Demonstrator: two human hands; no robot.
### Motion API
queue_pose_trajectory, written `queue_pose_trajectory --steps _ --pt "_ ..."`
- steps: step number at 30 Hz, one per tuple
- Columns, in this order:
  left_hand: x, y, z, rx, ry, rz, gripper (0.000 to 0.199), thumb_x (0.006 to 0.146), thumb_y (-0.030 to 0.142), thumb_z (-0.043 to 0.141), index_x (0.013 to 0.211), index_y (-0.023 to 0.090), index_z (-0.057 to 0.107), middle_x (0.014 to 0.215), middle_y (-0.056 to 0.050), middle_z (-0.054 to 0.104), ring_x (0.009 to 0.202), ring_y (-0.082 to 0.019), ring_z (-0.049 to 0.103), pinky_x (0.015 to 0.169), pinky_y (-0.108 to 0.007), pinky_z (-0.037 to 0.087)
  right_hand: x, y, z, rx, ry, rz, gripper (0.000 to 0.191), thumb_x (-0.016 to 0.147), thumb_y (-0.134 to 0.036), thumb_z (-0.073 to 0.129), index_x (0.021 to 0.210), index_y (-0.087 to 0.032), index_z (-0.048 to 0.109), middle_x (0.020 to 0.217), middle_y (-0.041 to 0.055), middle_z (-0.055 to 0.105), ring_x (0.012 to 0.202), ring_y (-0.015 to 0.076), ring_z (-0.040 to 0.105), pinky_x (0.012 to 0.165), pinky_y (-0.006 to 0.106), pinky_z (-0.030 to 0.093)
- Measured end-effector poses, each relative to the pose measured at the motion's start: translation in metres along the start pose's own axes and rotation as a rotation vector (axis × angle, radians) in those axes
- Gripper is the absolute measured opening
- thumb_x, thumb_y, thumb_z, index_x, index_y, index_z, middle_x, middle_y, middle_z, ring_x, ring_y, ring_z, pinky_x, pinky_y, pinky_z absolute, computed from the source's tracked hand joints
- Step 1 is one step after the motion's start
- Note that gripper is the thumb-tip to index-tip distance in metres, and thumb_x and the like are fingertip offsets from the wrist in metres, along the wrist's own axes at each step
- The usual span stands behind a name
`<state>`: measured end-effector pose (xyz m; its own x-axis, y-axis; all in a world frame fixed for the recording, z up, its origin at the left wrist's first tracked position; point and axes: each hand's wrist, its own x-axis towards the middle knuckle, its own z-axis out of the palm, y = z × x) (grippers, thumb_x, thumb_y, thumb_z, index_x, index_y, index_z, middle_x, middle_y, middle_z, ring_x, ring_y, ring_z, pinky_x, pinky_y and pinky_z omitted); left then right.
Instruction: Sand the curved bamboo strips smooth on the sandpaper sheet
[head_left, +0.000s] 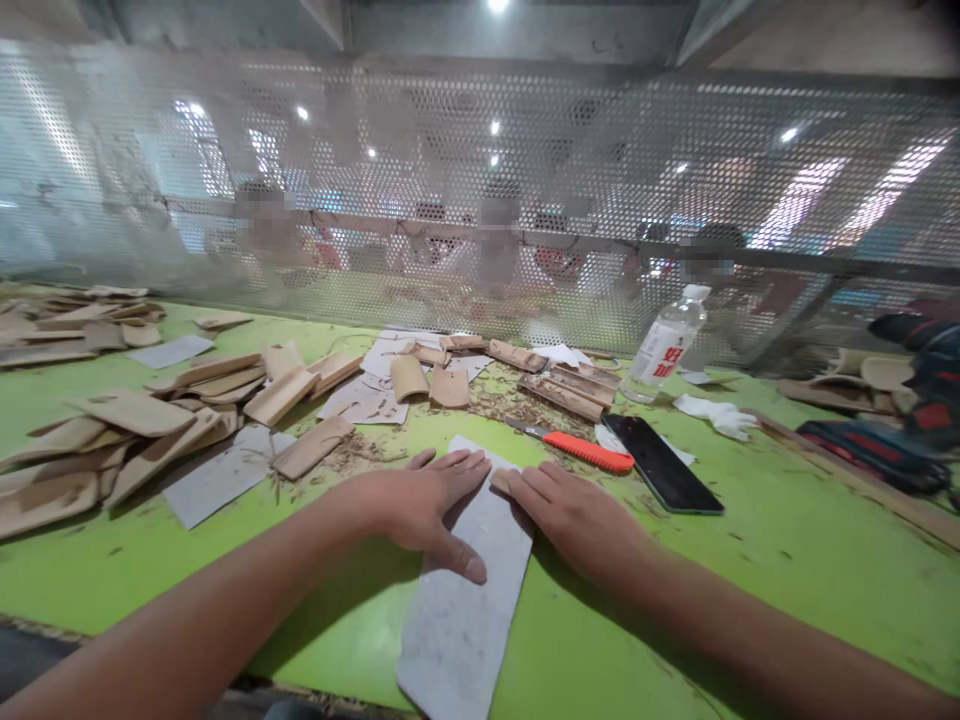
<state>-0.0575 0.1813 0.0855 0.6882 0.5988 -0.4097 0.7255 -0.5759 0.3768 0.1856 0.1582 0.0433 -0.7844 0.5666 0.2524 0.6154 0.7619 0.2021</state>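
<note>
Label (pixel 663 352) on clear plastic bottle (pixel 689 312) bears red "好"; left hand (pixel 415 503) lies splayed, gripping nothing, on pale-grey oblong piece (pixel 461 630), right hand (pixel 579 515) curls at its edge, hold indeterminable.

Left hand (pixel 409 503) on grey slab (pixel 465 640), phone (pixel 664 465); orange knife (pixel 589 452)

My left fingers (pixel 454 482) and right fingers (pixel 536 490) have open green surface (pixel 345 610) on either side of the pale strip (pixel 465 630), running toward me and low across to the right. Ahead on my right, the orange-handled knife (pixel 589 451) and black phone (pixel 664 463) block the way, with the bottle (pixel 667 345) behind them and a dark power tool (pixel 877 455) farther right. On my left, a lone bamboo piece (pixel 313 447) and heaped bamboo pieces (pixel 142 411) crowd the passage, while the perforated screen (pixel 420 140) closes off the back.
</note>
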Motion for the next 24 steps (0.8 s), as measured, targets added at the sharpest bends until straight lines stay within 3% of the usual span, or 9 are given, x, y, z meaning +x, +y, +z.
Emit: queue_pose_trajectory --steps 5,9,11,14,16,19,24 --pt "0.001 -0.002 0.001 -0.010 -0.001 0.010 0.127 0.077 0.081 0.065 0.165 0.011 0.007 0.169 -0.012 0.001 0.156 -0.032 -0.001 0.125 -0.049 0.005 -0.007 -0.010 -0.005 0.099 0.030 -0.029 0.029 0.092 -0.006 0.061 0.121 -0.009 0.060 0.094 0.0113 0.069 0.084 0.0259 0.060 0.075 0.038 0.052" --pt "0.001 -0.004 0.000 -0.004 -0.022 0.013 0.125 0.078 0.081 0.064 0.165 0.010 0.006 0.169 -0.015 0.001 0.156 -0.034 -0.002 0.125 -0.052 0.007 -0.012 -0.019 -0.015 0.296 0.034 -0.059 0.016 0.098 -0.012 0.054 0.111 -0.015 0.062 0.089 0.0087 0.068 0.078 0.0227 0.060 0.069 0.035 0.049" --pt "0.000 -0.004 -0.001 -0.003 -0.015 0.029 0.125 0.078 0.080 0.064 0.165 0.012 0.005 0.169 -0.014 0.001 0.155 -0.034 -0.002 0.124 -0.054 0.007 -0.012 -0.016 -0.021 0.424 0.078 0.043 0.013 0.102 -0.018 0.048 0.106 -0.018 0.061 0.086 0.0072 0.067 0.074 0.0208 0.060 0.065 0.032 0.048" --pt "-0.001 -0.003 -0.002 -0.004 -0.013 0.040 0.129 0.077 0.079 0.067 0.165 0.011 0.001 0.169 -0.014 -0.003 0.155 -0.035 -0.004 0.124 -0.053 0.005 -0.010 -0.006 -0.030 0.696 0.180 0.375 0.017 0.106 -0.032 0.045 0.113 -0.020 0.055 0.085 0.0037 0.067 0.064 0.0163 0.062 0.058 0.028 0.048" --pt "-0.001 -0.003 -0.002 -0.006 -0.031 0.018 0.131 0.077 0.079 0.067 0.165 0.011 -0.001 0.168 -0.015 -0.006 0.155 -0.035 -0.006 0.124 -0.051 0.005 -0.009 -0.001 -0.035 0.923 0.211 0.520 0.024 0.107 -0.041 0.044 0.118 -0.021 0.049 0.084 0.0013 0.066 0.054 0.0126 0.060 0.052 0.026 0.047" --pt "-0.001 -0.004 -0.002 -0.017 -0.043 0.003 0.129 0.077 0.080 0.066 0.165 0.013 -0.002 0.168 -0.014 -0.008 0.154 -0.035 -0.008 0.125 -0.050 0.006 -0.008 -0.003 -0.039 1.135 0.198 0.542 0.027 0.107 -0.046 0.045 0.118 -0.022 0.047 0.082 -0.0009 0.064 0.048 0.0095 0.055 0.046 0.023 0.045" --pt "0.001 -0.006 -0.001 -0.036 -0.028 0.052 0.129 0.077 0.081 0.066 0.165 0.017 -0.004 0.169 -0.012 -0.007 0.155 -0.034 -0.008 0.124 -0.052 0.007 -0.009 -0.012 -0.040 1.193 0.178 0.561 0.030 0.105 -0.048 0.048 0.120 -0.022 0.048 0.077 -0.0029 0.062 0.048 0.0080 0.052 0.044 0.020 0.042"
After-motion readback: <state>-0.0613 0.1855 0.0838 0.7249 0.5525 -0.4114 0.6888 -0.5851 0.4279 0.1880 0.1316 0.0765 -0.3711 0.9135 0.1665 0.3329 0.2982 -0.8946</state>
